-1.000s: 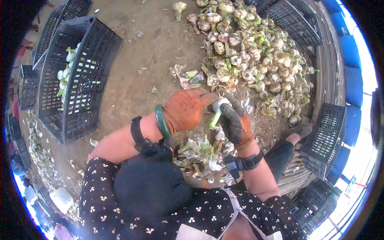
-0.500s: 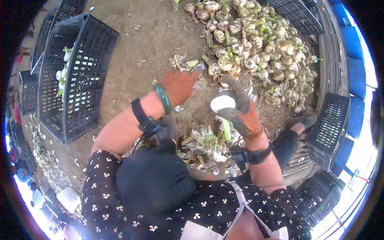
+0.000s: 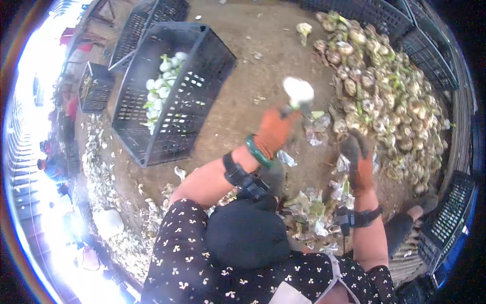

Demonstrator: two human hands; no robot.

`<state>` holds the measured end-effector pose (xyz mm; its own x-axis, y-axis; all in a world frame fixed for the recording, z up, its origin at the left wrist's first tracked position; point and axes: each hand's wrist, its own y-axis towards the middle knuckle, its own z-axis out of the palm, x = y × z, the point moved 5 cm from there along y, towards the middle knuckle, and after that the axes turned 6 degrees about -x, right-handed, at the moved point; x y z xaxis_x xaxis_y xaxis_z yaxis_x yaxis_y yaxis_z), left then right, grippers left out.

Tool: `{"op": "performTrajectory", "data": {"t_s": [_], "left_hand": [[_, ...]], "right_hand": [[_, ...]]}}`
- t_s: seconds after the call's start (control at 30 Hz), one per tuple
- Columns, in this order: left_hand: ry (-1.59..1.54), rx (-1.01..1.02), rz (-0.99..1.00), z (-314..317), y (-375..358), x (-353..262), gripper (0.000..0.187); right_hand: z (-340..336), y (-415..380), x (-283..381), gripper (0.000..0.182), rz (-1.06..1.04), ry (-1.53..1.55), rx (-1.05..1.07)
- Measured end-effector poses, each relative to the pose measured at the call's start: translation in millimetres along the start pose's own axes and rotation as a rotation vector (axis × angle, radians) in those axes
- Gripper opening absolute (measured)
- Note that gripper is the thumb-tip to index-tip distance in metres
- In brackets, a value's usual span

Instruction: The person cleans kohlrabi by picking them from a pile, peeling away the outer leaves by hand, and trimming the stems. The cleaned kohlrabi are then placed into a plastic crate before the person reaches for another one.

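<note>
My left hand (image 3: pixel 276 130), in an orange glove with dark fingertips, is closed on a peeled white garlic bulb (image 3: pixel 298 90). The bulb is blurred and sits above bare ground, to the right of a black plastic crate (image 3: pixel 179 126). Cleaned white bulbs with green stems (image 3: pixel 161 91) lie inside that crate. At the left edge of a heap of unpeeled garlic (image 3: pixel 387 106), my gloved right hand (image 3: pixel 357 162) stretches its fingers out, slightly apart. No bulb shows in it. Loose garlic skins (image 3: pixel 309 207) lie below, between my hands.
More black crates stand at upper left (image 3: pixel 132 38), upper right (image 3: pixel 430 55) and lower right (image 3: pixel 448 218). One single garlic bulb (image 3: pixel 304 31) lies apart from the heap. Scattered peelings (image 3: pixel 104 177) cover the ground at left.
The white bulb has passed from my right hand to my left, which has moved up. My right hand has opened beside the heap. The view has swung left, showing more of the crate.
</note>
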<state>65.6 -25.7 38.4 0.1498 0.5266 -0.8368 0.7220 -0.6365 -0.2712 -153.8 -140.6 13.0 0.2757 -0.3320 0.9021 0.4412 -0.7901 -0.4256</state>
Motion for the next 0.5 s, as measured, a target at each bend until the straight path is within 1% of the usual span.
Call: {"op": "performTrajectory", "data": {"t_s": [0.03, 0.07, 0.1, 0.13, 0.17, 0.2, 0.27, 0.3, 0.33, 0.37, 0.4, 0.43, 0.47, 0.5], "left_hand": [[-0.417, -0.142, -0.028, -26.0, 9.8, 0.8, 0.018], [-0.570, -0.199, 0.075, -52.4, 8.2, -24.4, 0.023], [-0.721, -0.256, 0.183, -75.0, 3.5, -52.7, 0.029], [-0.855, -0.337, 0.215, -80.9, 6.7, -60.6, 0.041], [-0.791, -0.328, 0.151, -78.0, 10.4, -56.1, 0.042], [-0.729, -0.318, 0.087, -73.1, 14.2, -48.0, 0.043], [-0.278, -0.244, 0.052, -42.9, 24.2, -12.1, 0.044], [-0.166, -0.136, -0.047, -31.6, 18.7, -7.4, 0.045], [-0.055, -0.028, -0.148, -21.3, 11.5, -2.5, 0.046], [-0.050, -0.031, -0.155, -11.7, 13.3, 16.9, 0.046], [-0.046, 0.070, -0.148, 5.7, 17.4, 49.2, 0.036], [-0.047, 0.170, -0.134, 14.7, 16.4, 62.6, 0.027], [-0.046, 0.174, -0.136, 13.4, 13.6, 52.7, 0.027], [0.015, 0.211, -0.063, 8.4, 8.2, 28.5, 0.025]], "right_hand": [[-11.0, 10.6, 0.1, 0.043, -0.138, -0.175, -0.086], [-22.0, 20.4, -2.5, 0.044, -0.271, -0.347, -0.174], [-46.7, 45.0, -33.2, 0.047, -0.252, -0.455, -0.281], [-62.0, 65.8, -55.1, 0.049, -0.234, -0.564, -0.390], [-55.6, 65.9, -42.2, 0.049, -0.204, -0.648, -0.449], [-54.1, 77.4, -46.9, 0.049, -0.211, -0.643, -0.439], [-55.6, 104.1, -64.4, 0.048, -0.214, -0.590, -0.388], [-44.3, 95.8, -50.3, 0.048, -0.044, -0.638, -0.385], [-45.1, 104.2, -57.3, 0.048, -0.041, -0.635, -0.376], [-53.8, 118.2, -76.6, 0.045, 0.020, -0.567, -0.334], [-68.0, 134.4, -102.0, 0.042, 0.081, -0.497, -0.297], [-90.9, 160.3, -145.3, 0.041, -0.260, -0.674, -0.225], [-85.4, 149.1, -130.6, 0.041, -0.255, -0.674, -0.227], [-65.1, 121.4, -90.5, 0.040, -0.223, -0.494, -0.189]]}}
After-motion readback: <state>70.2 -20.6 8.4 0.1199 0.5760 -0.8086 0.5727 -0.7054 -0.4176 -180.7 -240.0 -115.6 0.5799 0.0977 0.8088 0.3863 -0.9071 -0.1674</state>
